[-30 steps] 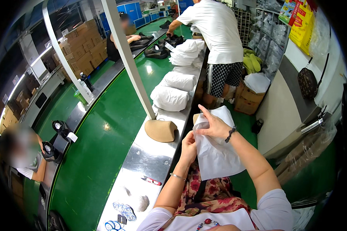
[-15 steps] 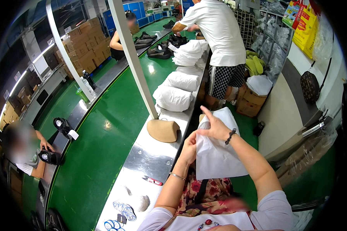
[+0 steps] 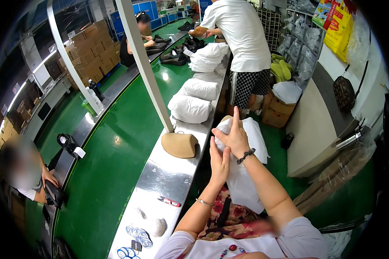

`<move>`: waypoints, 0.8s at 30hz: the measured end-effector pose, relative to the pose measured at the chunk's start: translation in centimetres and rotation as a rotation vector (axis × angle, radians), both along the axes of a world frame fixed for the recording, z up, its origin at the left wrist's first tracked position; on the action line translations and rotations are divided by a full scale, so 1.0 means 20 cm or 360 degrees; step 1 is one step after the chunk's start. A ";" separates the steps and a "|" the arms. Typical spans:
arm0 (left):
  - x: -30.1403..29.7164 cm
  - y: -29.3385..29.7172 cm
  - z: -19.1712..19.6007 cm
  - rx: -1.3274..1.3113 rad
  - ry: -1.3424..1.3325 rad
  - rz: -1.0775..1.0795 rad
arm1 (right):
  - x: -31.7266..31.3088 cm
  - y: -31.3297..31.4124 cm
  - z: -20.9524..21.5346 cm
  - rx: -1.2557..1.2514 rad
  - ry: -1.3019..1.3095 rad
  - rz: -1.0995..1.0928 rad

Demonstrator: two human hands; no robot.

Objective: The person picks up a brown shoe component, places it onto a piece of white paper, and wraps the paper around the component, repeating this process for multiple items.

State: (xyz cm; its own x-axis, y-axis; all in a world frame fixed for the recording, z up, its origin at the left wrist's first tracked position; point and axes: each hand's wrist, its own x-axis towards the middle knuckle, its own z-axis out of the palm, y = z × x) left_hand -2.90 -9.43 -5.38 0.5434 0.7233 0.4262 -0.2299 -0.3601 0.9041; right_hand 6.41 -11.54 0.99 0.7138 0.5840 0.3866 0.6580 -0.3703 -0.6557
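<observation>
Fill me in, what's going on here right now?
The person's left hand is open and the right hand is at a white sheet that partly covers a tan piece; the exact grip is hard to tell. A curved tan block sits on the metal counter to the left, with white bundles farther along it. Across the green surface, a co-worker's hand is on a dark shoe.

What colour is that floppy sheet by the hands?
The sheet is white; it shows best in the head view, the only one here.
</observation>
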 end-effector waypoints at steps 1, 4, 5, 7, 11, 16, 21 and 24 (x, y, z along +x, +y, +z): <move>0.02 0.00 0.00 -0.0260 -0.0162 -0.0020 | 0.00 -0.01 -0.01 0.0014 -0.0010 0.0012; -0.01 0.02 0.00 -0.0627 -0.0150 -0.0245 | 0.12 -0.03 -0.13 0.0302 0.0307 0.0485; -0.01 0.05 -0.02 -0.0742 -0.0210 -0.0092 | 0.11 -0.05 -0.07 0.0405 0.0710 0.0807; -0.02 0.07 -0.01 -0.1006 -0.0528 -0.0185 | 0.11 -0.12 0.00 0.0579 0.1174 0.0895; -0.03 0.08 -0.03 -0.1285 -0.0616 -0.0383 | 0.13 -0.21 -0.08 0.0395 0.1300 0.0899; -0.05 0.07 -0.05 -0.1433 -0.0595 -0.0552 | 0.08 -0.20 -0.04 0.0355 0.1399 0.0939; -0.06 0.09 -0.07 -0.1460 -0.0608 -0.0833 | 0.08 -0.22 -0.03 0.0394 0.1574 0.0878; -0.06 0.07 -0.06 -0.1506 -0.0578 -0.0901 | 0.11 -0.24 -0.09 0.0514 0.1619 0.0945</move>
